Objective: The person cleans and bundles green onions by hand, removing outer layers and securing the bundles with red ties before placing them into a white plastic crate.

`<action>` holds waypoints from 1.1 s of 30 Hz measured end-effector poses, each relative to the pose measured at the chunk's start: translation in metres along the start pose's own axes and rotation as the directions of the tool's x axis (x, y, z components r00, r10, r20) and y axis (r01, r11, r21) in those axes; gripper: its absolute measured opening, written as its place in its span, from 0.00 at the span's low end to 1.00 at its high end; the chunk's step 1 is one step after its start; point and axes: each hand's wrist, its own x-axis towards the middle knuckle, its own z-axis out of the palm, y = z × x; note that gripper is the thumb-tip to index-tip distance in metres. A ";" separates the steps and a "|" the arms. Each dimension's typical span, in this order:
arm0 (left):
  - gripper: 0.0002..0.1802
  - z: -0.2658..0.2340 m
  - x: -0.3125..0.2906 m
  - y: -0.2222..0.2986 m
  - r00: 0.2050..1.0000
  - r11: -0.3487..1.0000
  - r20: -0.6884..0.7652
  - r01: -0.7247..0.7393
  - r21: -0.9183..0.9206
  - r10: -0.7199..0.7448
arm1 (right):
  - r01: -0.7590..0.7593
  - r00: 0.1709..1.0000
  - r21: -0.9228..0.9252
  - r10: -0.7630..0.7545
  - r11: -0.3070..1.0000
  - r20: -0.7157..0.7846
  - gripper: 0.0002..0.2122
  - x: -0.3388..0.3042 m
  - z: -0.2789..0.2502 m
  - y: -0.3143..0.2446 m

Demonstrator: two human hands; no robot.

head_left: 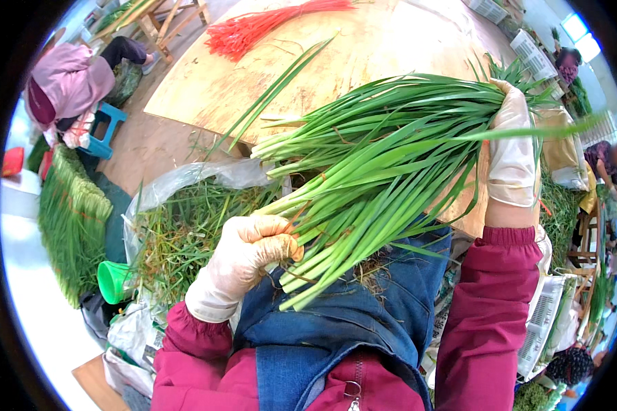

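A large bunch of garlic chives (391,137) lies slanted over my lap and the table's near edge, its pale cut ends toward the left. My right hand (514,147), in a whitish glove, is wrapped round the leafy end at the right. At the pale ends, my left hand (250,257) is closed in a pinch; its glove is stained yellow-brown at the fingertips. Thin brown withered strands show beside those fingers, but what they grip is hidden. A few loose chive leaves (281,82) stick out beyond the bunch over the table.
The wooden table (377,41) carries a bundle of red ties (253,34). Left of my lap, a clear plastic bag (158,185) holds green and withered trimmings. Farther left are stacked chives (72,219), a green container (115,281), a blue stool (106,130) and a seated person.
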 end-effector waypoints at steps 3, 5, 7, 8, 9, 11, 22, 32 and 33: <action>0.12 -0.004 -0.009 0.001 0.999 0.999 -0.027 0.034 0.035 -0.033 | 0.033 0.999 -0.023 -0.033 0.999 -0.003 0.11 -0.018 0.005 -0.010; 0.12 -0.002 -0.012 0.002 0.997 0.998 -0.050 0.063 0.023 -0.062 | -0.010 0.998 0.057 0.006 0.998 0.069 0.12 -0.008 -0.003 0.010; 0.10 -0.007 -0.019 0.009 0.997 0.996 -0.067 0.047 0.073 -0.042 | 0.032 0.997 -0.009 -0.031 0.999 0.071 0.12 -0.012 -0.001 0.010; 0.10 -0.012 -0.026 0.014 0.994 0.989 -0.114 0.017 0.147 0.000 | 0.021 0.997 0.001 -0.021 1.000 0.072 0.12 -0.018 0.005 0.004; 0.10 -0.020 -0.033 0.015 0.987 0.975 -0.157 -0.007 0.222 0.043 | -0.049 0.995 0.031 0.046 0.998 0.090 0.12 -0.014 0.005 0.010; 0.06 -0.065 -0.047 -0.003 0.669 0.258 0.206 -0.525 0.811 0.714 | -0.176 0.979 0.066 0.168 0.982 0.113 0.11 0.003 -0.014 0.026; 0.08 -0.155 -0.074 -0.040 0.848 -0.155 -0.202 0.313 0.937 0.490 | -0.477 0.817 0.598 0.576 0.644 0.033 0.12 0.035 -0.017 0.042; 0.17 0.054 0.052 -0.039 0.751 -0.005 0.229 -0.288 0.958 0.620 | 0.140 0.989 -0.280 -0.149 0.950 -0.012 0.12 -0.012 -0.041 0.022; 0.15 0.057 0.057 -0.041 0.736 0.045 0.212 -0.313 0.949 0.643 | 0.122 0.991 -0.280 -0.132 0.952 -0.015 0.12 -0.014 -0.040 0.014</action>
